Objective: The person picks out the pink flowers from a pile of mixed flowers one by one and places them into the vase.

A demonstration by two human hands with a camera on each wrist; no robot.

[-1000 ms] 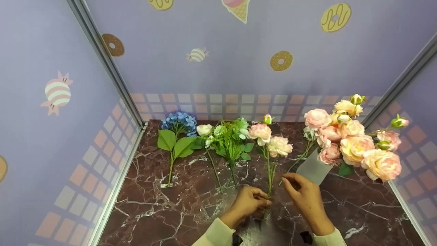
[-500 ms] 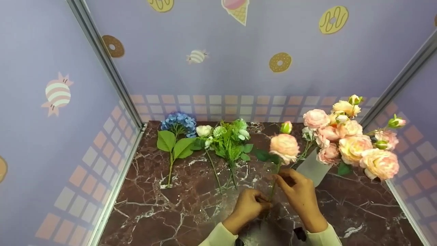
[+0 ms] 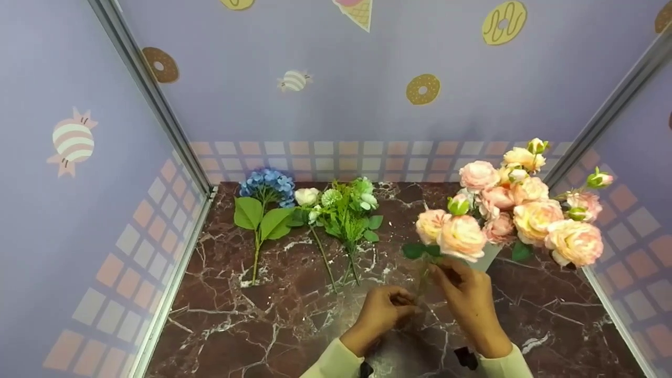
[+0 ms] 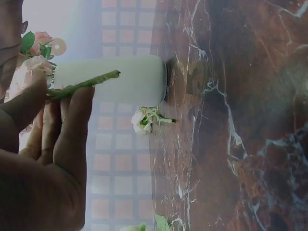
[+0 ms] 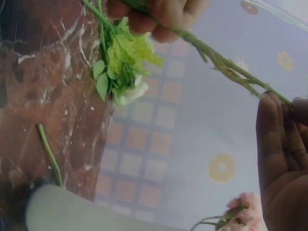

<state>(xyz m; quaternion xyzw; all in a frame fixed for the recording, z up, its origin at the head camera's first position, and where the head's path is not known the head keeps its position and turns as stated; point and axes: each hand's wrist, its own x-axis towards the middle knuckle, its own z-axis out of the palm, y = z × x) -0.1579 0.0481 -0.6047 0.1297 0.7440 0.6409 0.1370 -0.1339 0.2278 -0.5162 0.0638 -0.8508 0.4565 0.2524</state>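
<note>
Between my hands I hold an artificial peony stem (image 5: 219, 60) with two pink-and-yellow blooms (image 3: 462, 239), a bud and dark green leaves. My left hand (image 3: 383, 315) pinches its lower part; in the left wrist view the cut stem end (image 4: 103, 78) sticks out past the fingers. Higher up, just under the leaves, my right hand (image 3: 467, 299) pinches the stem with its fingertips. Behind the held blooms stands a white vase (image 4: 130, 77), full of similar peonies (image 3: 541, 218). Part of the vase is hidden by the blooms and my right hand.
A blue hydrangea (image 3: 268, 186), a white flower (image 3: 307, 197) and a green bunch (image 3: 349, 215) lie side by side on the marbled table (image 3: 231, 320). Near the vase lies a small white flower (image 4: 143, 121). Patterned walls enclose the back and sides.
My right hand, apart from the peony stem a second ago, now pinches it. The blooms have turned and swung right, toward the vase. My left hand has kept its grip low down.
</note>
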